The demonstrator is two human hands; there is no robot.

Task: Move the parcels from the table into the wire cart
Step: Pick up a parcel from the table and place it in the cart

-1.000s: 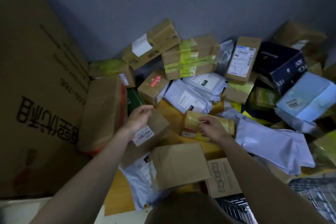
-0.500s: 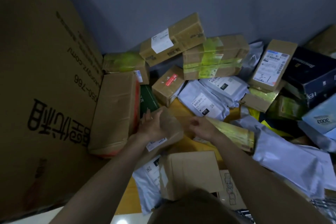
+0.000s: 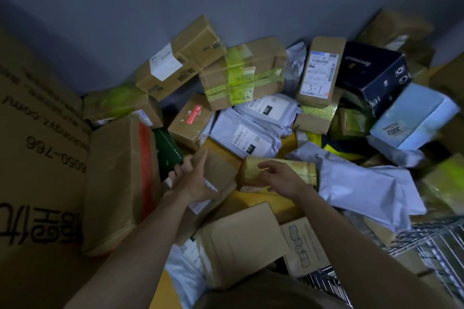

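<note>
Far left of the kraft box point(image 3: 221, 170): printed carton point(image 3: 37, 158), tilted inward. Just left of it: tall brown box with a red stripe point(image 3: 118, 183), standing on end and touching the left forearm. Likely to topple onto the arms if nudged on the lift.

Behind and right of the kraft box: heap of parcels point(image 3: 246, 75), stacked loose on a mostly buried yellow bench point(image 3: 251, 202). None seen in the wire cart point(image 3: 439, 241), down at the near right. Apt to slide forward once a lower piece is pulled out.

Right of the kraft box: slick grey mailer point(image 3: 364, 188), apt to slip off toward the cart.

Touching its right side: yellow-taped parcel point(image 3: 298, 170), glossy, easy to lose.

On the kraft box itself: left hand point(image 3: 193, 183), fingers straight and spread, pressing rather than gripping, so a weak hold. Over the yellow-taped parcel: right hand point(image 3: 278, 175), fingers loosely bent; cannot tell whether pinching it.
</note>
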